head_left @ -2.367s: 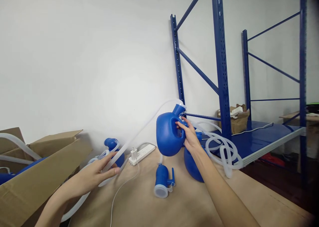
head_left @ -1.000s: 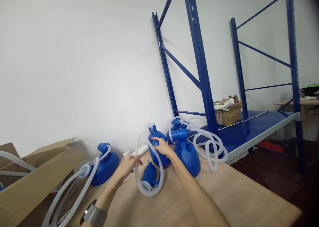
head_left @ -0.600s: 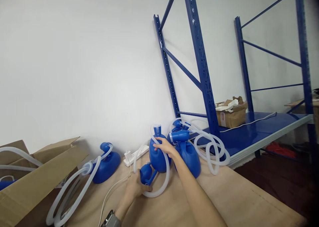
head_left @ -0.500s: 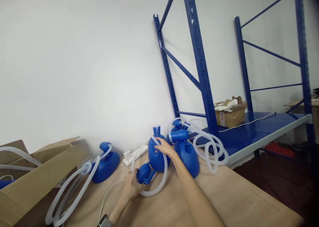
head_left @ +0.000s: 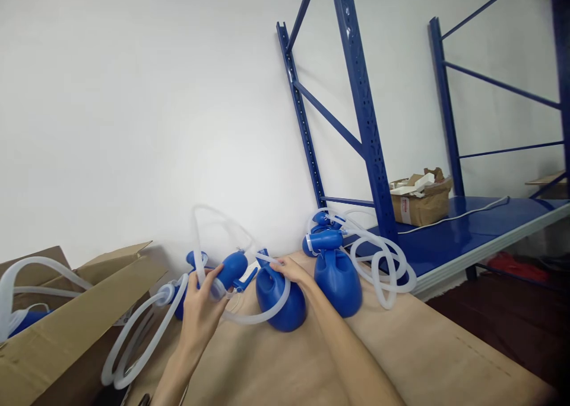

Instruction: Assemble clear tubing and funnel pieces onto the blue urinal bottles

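My left hand (head_left: pixel 203 296) is wrapped round a blue cylindrical piece (head_left: pixel 234 267) with a clear end, held up above the table. A translucent hose (head_left: pixel 262 317) loops from this piece. My right hand (head_left: pixel 290 270) pinches the hose near the neck of a blue jug-shaped bottle (head_left: pixel 281 302), which stands tilted on the table. To its right stands a second blue bottle (head_left: pixel 339 284) with a blue cylinder across its top. Another blue bottle (head_left: pixel 179 304), partly hidden, is behind my left hand.
An open cardboard box (head_left: pixel 84 311) with hoses is at the left. Coiled hoses (head_left: pixel 378 266) lie right of the bottles. A blue metal rack (head_left: pixel 371 121) rises behind them, with a small box (head_left: pixel 421 207) on its shelf.
My left hand has lifted the blue cylindrical piece up and to the left. The middle bottle now tilts, and the hose has swung up against the wall.
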Motion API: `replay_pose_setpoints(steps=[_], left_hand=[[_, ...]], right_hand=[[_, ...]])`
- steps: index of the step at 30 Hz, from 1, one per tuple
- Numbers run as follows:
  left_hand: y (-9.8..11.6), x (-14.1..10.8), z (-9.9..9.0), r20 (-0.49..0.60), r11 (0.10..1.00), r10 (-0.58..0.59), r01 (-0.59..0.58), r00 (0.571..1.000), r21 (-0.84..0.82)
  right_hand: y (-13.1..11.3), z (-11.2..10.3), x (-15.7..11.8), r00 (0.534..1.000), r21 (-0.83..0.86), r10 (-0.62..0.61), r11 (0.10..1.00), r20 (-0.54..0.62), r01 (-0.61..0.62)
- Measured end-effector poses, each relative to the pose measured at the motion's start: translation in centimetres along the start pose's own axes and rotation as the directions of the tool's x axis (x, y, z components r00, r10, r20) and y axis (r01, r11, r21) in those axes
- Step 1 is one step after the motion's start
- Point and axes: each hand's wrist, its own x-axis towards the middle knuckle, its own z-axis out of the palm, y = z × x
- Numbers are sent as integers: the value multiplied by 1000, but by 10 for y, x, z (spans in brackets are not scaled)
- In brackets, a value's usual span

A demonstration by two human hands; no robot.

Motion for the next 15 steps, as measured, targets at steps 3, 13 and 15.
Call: replay_pose_setpoints(steps=[3,13,15], left_hand=[[-2,1,12,93,980,200,-197,975,-39],[-17,-23,73,-60,884,464,-458,884,95],[-10,-16,86,-83,884,464,-455,882,105]], right_hand=[[1,5,-4,998,54,23,998,60,-27],[4,4,-10,990,132,37,990,133,-55],[4,4,-10,988,147,20,988,152,-43]])
